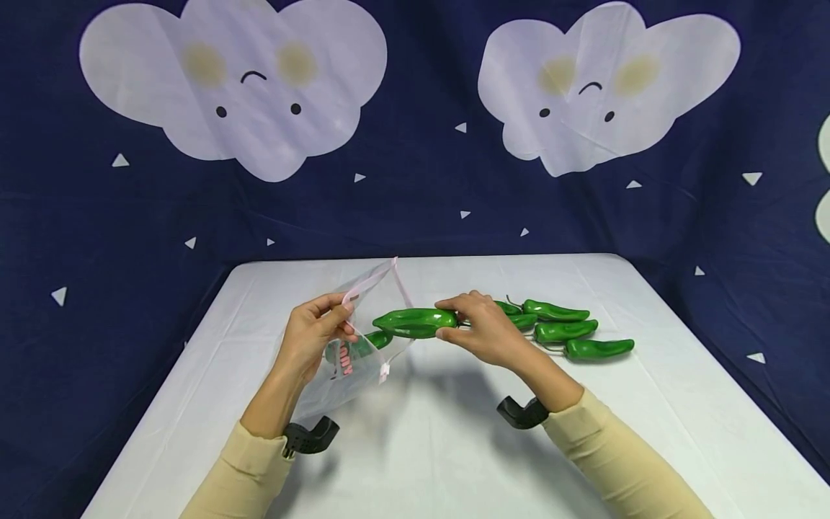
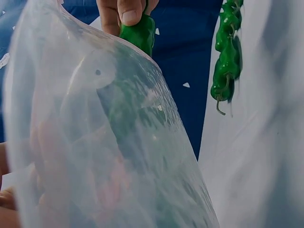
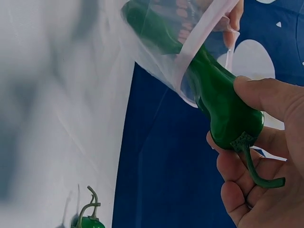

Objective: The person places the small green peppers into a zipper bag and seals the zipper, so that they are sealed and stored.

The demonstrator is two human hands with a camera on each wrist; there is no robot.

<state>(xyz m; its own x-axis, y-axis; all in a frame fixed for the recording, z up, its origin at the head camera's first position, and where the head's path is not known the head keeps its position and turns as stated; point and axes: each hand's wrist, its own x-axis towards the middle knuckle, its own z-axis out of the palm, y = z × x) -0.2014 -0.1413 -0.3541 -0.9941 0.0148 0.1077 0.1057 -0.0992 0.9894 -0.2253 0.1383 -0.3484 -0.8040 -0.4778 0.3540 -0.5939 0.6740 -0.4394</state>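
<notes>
In the head view my left hand (image 1: pixel 315 335) pinches the pink-edged rim of a clear zip bag (image 1: pixel 324 393), which hangs with its mouth spread toward the right. Inside the bag lies a green pepper (image 1: pixel 372 343), seen through the plastic beside pink lettering. My right hand (image 1: pixel 486 328) grips another green pepper (image 1: pixel 415 323) by its stem end, thumb on one side and fingers on the other. The right wrist view shows the held pepper (image 3: pixel 228 111) with its tip end at the bag's pink rim (image 3: pixel 192 52) and its curved stem toward my palm.
Several more green peppers (image 1: pixel 599 349) lie grouped on the white table (image 1: pixel 467 461) to the right, partly behind my right hand. A dark blue cloth (image 1: pixel 415 209) with clouds and small triangles hangs beyond the table's far edge.
</notes>
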